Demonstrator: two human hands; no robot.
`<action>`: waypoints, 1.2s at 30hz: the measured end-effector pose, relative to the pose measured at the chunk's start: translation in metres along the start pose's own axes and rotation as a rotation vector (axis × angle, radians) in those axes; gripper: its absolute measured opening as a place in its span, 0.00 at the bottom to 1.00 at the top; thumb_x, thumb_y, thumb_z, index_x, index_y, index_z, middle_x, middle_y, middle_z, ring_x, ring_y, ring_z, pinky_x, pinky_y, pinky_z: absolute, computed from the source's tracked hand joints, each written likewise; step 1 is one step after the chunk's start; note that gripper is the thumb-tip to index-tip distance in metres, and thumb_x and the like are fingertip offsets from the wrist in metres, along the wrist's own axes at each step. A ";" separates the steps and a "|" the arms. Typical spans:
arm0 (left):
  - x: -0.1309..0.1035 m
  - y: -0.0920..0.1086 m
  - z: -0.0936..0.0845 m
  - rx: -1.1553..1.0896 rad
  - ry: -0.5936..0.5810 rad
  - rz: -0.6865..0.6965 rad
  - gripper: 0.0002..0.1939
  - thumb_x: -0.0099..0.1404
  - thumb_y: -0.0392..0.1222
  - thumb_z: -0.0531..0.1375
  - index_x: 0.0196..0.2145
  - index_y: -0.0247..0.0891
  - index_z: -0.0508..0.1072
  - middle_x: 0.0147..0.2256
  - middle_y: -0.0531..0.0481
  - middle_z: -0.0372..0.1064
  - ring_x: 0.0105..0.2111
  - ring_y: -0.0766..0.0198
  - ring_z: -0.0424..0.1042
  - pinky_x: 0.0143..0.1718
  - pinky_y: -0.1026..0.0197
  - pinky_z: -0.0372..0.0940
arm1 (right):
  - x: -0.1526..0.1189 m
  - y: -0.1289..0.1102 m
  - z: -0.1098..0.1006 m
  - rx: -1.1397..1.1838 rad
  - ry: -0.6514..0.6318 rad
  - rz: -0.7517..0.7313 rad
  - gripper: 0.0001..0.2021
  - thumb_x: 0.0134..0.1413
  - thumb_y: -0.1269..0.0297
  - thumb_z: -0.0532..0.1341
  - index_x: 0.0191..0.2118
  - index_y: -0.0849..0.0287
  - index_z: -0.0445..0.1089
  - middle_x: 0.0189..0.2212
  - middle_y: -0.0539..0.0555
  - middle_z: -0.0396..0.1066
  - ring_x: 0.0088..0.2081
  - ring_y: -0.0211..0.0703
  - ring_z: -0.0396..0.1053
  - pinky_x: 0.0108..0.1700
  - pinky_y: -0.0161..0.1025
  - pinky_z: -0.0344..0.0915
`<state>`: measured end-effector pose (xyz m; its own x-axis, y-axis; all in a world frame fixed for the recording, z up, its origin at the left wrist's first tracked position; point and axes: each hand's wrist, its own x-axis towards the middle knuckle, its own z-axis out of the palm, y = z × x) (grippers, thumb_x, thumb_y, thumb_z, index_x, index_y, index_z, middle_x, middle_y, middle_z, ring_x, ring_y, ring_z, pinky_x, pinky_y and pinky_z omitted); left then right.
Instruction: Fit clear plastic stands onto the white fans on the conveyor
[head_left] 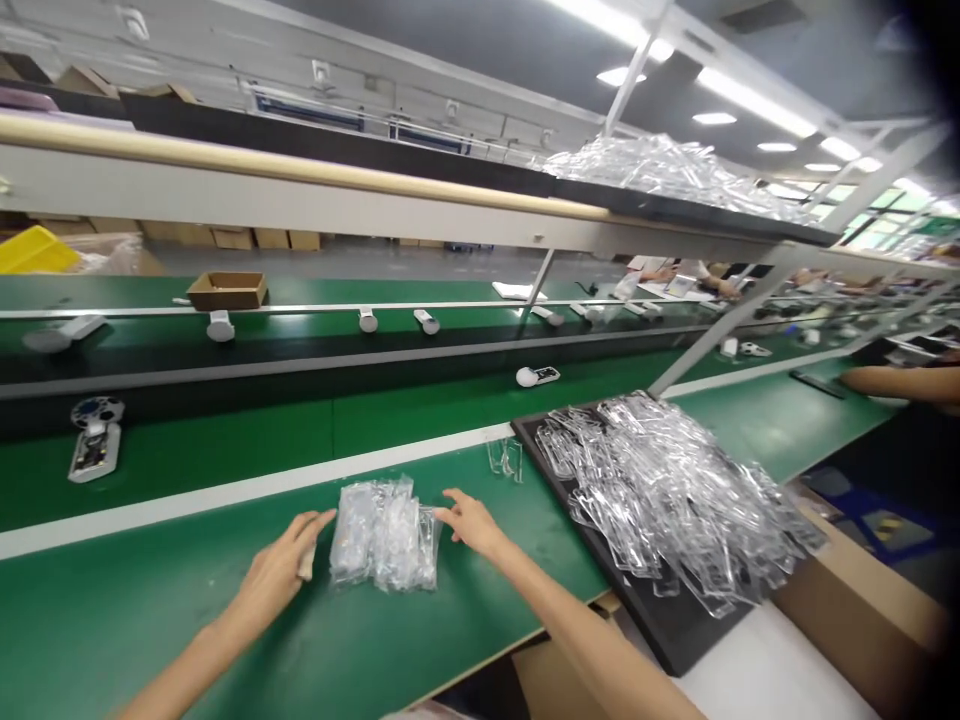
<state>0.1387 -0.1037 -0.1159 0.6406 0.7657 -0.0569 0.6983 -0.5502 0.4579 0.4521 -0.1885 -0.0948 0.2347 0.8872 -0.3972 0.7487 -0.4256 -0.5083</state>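
A stack of clear plastic bags [384,535] with transparent pieces inside lies on the green worktop [225,610]. My left hand [277,565] is at the stack's left edge, index finger stretched toward it; a small beige patch shows by its thumb side, too blurred to name. At the right edge, my right hand [471,522] has its fingers apart, the fingertips beside or touching the bags. A few loose clear plastic pieces [506,458] lie just beyond the right hand.
Right of the hands, a black tray [559,480] bears a heap of clear plastic pieces [667,480]. White devices [96,450] sit along the green conveyor [300,430]. An overhead shelf [360,200] spans the line. Another person's arm [900,383] reaches in at far right.
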 end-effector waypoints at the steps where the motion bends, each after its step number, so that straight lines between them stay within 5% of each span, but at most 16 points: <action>1: 0.008 0.005 -0.003 -0.076 0.042 -0.095 0.31 0.61 0.29 0.45 0.61 0.48 0.54 0.56 0.46 0.59 0.44 0.61 0.70 0.41 0.61 0.66 | 0.009 -0.003 -0.002 0.010 -0.032 0.003 0.28 0.58 0.50 0.52 0.60 0.60 0.56 0.39 0.55 0.73 0.26 0.40 0.73 0.42 0.40 0.65; 3: 0.031 0.017 -0.007 -0.204 0.055 -0.257 0.26 0.65 0.44 0.46 0.61 0.44 0.53 0.53 0.43 0.61 0.42 0.58 0.70 0.40 0.59 0.66 | 0.026 -0.012 -0.001 0.008 -0.074 -0.013 0.34 0.55 0.45 0.53 0.63 0.58 0.51 0.44 0.58 0.71 0.30 0.41 0.74 0.44 0.41 0.64; 5: 0.056 0.029 -0.006 -0.300 -0.035 -0.368 0.32 0.63 0.52 0.50 0.62 0.41 0.51 0.53 0.39 0.59 0.39 0.56 0.71 0.34 0.59 0.68 | 0.042 -0.026 0.003 -0.015 -0.102 -0.053 0.39 0.50 0.41 0.56 0.64 0.54 0.49 0.49 0.60 0.68 0.42 0.48 0.72 0.48 0.44 0.61; 8: 0.085 0.037 0.002 -0.397 -0.193 -0.424 0.37 0.56 0.53 0.57 0.61 0.40 0.54 0.48 0.38 0.64 0.28 0.60 0.71 0.20 0.64 0.63 | 0.058 -0.048 0.011 -0.058 -0.141 -0.123 0.38 0.45 0.46 0.62 0.62 0.51 0.53 0.52 0.60 0.66 0.53 0.56 0.65 0.51 0.47 0.59; 11: 0.097 0.035 0.008 -0.464 -0.261 -0.446 0.33 0.50 0.50 0.62 0.53 0.36 0.64 0.33 0.47 0.68 0.18 0.67 0.63 0.14 0.66 0.58 | 0.066 -0.060 0.017 -0.081 -0.151 -0.156 0.26 0.49 0.61 0.61 0.56 0.53 0.63 0.49 0.59 0.70 0.51 0.55 0.67 0.48 0.44 0.61; 15: 0.097 0.027 0.010 -0.597 -0.260 -0.494 0.25 0.46 0.51 0.63 0.40 0.34 0.69 0.22 0.56 0.60 0.16 0.72 0.57 0.12 0.69 0.54 | 0.074 -0.055 0.016 -0.069 -0.138 -0.171 0.17 0.50 0.71 0.56 0.47 0.55 0.71 0.44 0.55 0.74 0.47 0.47 0.70 0.43 0.36 0.61; 24: 0.094 0.030 0.001 -0.735 -0.172 -0.560 0.18 0.46 0.52 0.61 0.27 0.33 0.73 0.18 0.53 0.61 0.18 0.70 0.58 0.15 0.69 0.50 | 0.076 -0.051 -0.006 0.005 -0.181 -0.295 0.13 0.53 0.70 0.53 0.30 0.58 0.76 0.31 0.51 0.76 0.36 0.41 0.72 0.36 0.32 0.60; 31: 0.078 0.052 -0.025 -0.582 -0.131 -0.469 0.07 0.53 0.38 0.53 0.23 0.35 0.69 0.20 0.52 0.64 0.17 0.68 0.61 0.19 0.65 0.57 | 0.047 -0.063 -0.043 0.036 -0.168 -0.412 0.08 0.49 0.74 0.57 0.31 0.58 0.73 0.34 0.53 0.71 0.37 0.40 0.67 0.40 0.34 0.59; 36: 0.053 0.072 -0.046 -0.362 0.036 -0.328 0.07 0.57 0.32 0.51 0.27 0.38 0.68 0.29 0.49 0.68 0.31 0.61 0.66 0.33 0.61 0.58 | 0.015 -0.069 -0.060 -0.032 -0.080 -0.509 0.08 0.50 0.77 0.55 0.29 0.57 0.68 0.32 0.51 0.67 0.38 0.41 0.63 0.41 0.36 0.58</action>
<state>0.2082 -0.0872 -0.0449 0.3897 0.8938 -0.2221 0.7015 -0.1318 0.7004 0.4412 -0.1355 -0.0201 -0.2114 0.9636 -0.1634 0.7743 0.0631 -0.6296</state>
